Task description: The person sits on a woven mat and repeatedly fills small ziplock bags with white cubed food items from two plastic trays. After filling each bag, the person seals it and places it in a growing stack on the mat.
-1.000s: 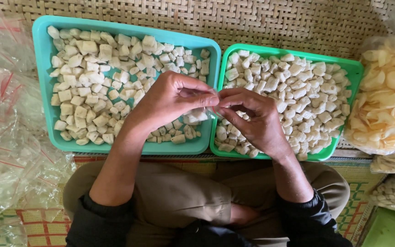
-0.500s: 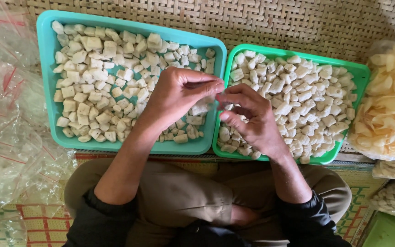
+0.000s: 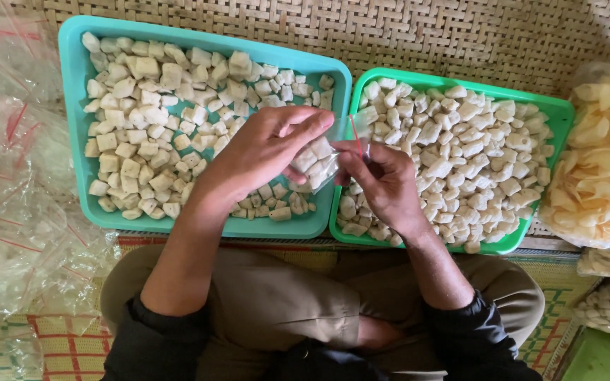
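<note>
Both hands pinch a small bag [image 3: 319, 166] of cubes.
Left hand [image 3: 262, 152] and right hand [image 3: 383, 183] fingers should grip the mouth evenly (red strip side).

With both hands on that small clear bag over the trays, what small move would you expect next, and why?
Probably pressing the bag's mouth shut. The small clear bag already holds several pale chunks, the left hand grips it from above, and the right hand pinches the edge with the red strip. It hangs between the teal tray and the green tray.

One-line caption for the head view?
Both hands, left and right, hold a small clear bag of white pieces over two trays.
</note>
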